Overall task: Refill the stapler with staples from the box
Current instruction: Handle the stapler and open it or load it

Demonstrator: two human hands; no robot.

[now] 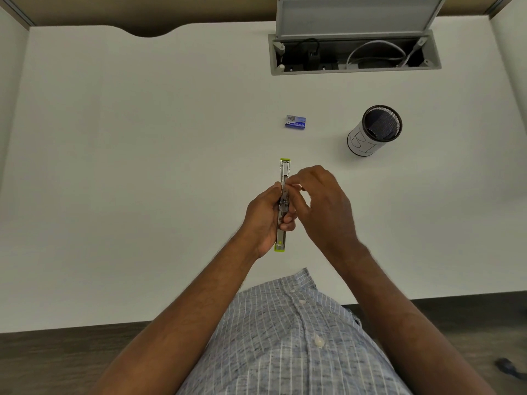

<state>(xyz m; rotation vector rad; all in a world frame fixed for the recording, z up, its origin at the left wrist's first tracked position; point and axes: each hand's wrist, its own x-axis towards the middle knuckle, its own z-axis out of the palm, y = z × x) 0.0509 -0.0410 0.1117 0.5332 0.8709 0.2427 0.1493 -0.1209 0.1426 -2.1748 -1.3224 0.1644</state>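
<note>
the stapler [283, 205] sits above the white desk [142, 166], just below the centre of the view, opened out long so it runs from 12 to 6 o'clock with a lime-green tip at each end. the left hand [263, 220] wraps its lower half from the 9 o'clock side, fingers curled under and thumb along the metal channel, closed around the stapler. the right hand [322, 203] comes in from 3 o'clock with thumb and forefinger pinched narrow at the channel's upper half; whether a strip of staples lies between those fingertips is too small to tell.

the staple box [295, 122] lies at 12 o'clock from the stapler, well apart, closed as far as can be seen. a mesh pen cup [374, 132] stands at about 2 o'clock, and an open cable tray [353, 54] sits further back.

in my judgement the stapler is light, rigid metal with smooth plastic caps, hinged and sprung, so it may snap shut; gripping the sides of the lower body, as the left hand does, looks safest. a staple strip would be brittle and likely to break if bent, so it is best held by its long edges and slid in level.
</note>
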